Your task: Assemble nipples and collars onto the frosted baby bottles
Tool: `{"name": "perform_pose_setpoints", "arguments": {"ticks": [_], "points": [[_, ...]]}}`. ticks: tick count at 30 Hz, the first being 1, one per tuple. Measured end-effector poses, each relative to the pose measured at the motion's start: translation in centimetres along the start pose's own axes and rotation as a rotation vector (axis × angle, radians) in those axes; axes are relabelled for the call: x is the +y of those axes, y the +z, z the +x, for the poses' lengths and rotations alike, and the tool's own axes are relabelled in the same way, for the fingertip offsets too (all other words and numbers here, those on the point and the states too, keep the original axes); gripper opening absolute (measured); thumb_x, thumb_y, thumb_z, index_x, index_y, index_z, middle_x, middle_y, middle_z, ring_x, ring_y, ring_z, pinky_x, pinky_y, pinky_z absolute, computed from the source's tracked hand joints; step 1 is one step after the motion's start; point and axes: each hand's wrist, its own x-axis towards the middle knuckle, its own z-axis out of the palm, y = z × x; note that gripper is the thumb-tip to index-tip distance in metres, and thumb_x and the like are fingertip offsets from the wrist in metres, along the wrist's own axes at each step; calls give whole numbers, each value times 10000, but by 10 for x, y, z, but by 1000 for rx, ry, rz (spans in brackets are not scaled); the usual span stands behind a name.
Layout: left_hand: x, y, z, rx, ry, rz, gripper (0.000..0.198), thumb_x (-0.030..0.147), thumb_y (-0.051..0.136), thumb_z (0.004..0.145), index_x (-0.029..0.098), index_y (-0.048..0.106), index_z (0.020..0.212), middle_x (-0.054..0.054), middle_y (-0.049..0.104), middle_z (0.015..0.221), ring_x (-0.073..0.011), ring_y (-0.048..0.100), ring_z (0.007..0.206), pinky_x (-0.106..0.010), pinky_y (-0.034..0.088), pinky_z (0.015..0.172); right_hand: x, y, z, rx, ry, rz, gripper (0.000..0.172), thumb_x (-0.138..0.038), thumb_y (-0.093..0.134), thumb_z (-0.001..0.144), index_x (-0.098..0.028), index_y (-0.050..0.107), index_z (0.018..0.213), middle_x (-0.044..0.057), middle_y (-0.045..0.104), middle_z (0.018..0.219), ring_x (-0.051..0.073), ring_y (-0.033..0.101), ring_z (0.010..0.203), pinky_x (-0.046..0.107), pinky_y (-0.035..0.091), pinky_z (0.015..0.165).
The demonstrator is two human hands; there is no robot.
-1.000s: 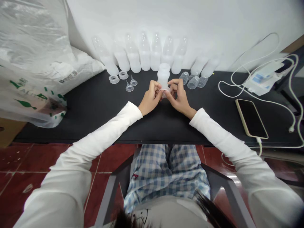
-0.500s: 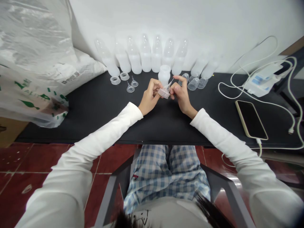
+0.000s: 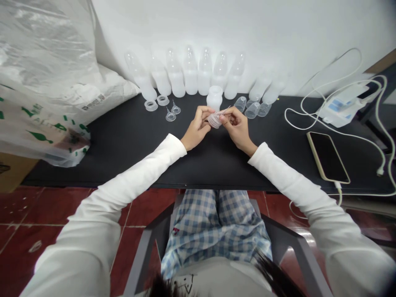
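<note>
My left hand (image 3: 197, 128) and my right hand (image 3: 237, 127) meet above the middle of the black table (image 3: 130, 140). Together they pinch a small clear plastic collar ring (image 3: 215, 119), tilted on its side, with a clear teat poking out towards my right fingers. Both hands have their fingers curled round it. Just behind the hands stands an open white bottle body (image 3: 214, 97) without a top.
A row of capped white bottles (image 3: 190, 76) lines the wall. Loose rings (image 3: 151, 105), teats (image 3: 170, 116) and clear caps (image 3: 252, 109) lie on the table. A big plastic sack (image 3: 43, 82) fills the left. A phone (image 3: 328, 156), a charger unit (image 3: 343, 108) and cables lie right.
The hands lifted the ring and teat off the open bottle's front and now hold it tilted between them, slightly nearer to me. My right fingers have closed round it.
</note>
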Motion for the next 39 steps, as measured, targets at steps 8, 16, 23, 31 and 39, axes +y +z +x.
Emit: {"name": "perform_pose_setpoints", "arguments": {"ticks": [8, 16, 23, 31, 39], "points": [[2, 0, 2, -48, -74, -123, 510, 550, 694, 900, 276, 411, 1225, -76, 610, 1299, -221, 634, 1216, -418, 546, 1028, -2, 1, 1, 38, -3, 12, 494, -684, 747, 804, -218, 586, 824, -31, 574, 742, 89, 491, 630, 248, 435, 595], [-6, 4, 3, 38, -45, 9, 569, 591, 726, 866, 256, 407, 1197, -83, 624, 1235, -204, 662, 1181, -373, 578, 991, -1, 0, 0, 9, 11, 17, 461, -652, 745, 830, -221, 584, 842, -28, 547, 745, 91, 443, 613, 246, 383, 556], [-5, 1, 1, 86, 32, 237, 536, 550, 727, 880, 245, 449, 1224, -94, 615, 1243, -211, 660, 1176, -384, 593, 975, -4, -2, 0, -108, 87, -45, 448, -664, 726, 839, -261, 635, 1009, -20, 507, 810, 113, 419, 632, 276, 415, 585], [4, 1, 2, 73, 29, 226, 442, 425, 741, 895, 227, 487, 1197, -103, 657, 1232, -214, 678, 1180, -384, 604, 982, -2, -2, 3, -26, 77, -17, 482, -656, 788, 771, -218, 668, 932, -21, 549, 795, 106, 437, 664, 272, 430, 638], [8, 2, 4, 76, 41, 214, 435, 411, 744, 893, 218, 489, 1189, -101, 657, 1236, -204, 689, 1156, -371, 606, 976, -4, -2, 2, -5, 91, 0, 434, -638, 756, 820, -221, 685, 922, -40, 504, 687, 100, 389, 580, 275, 366, 557]]}}
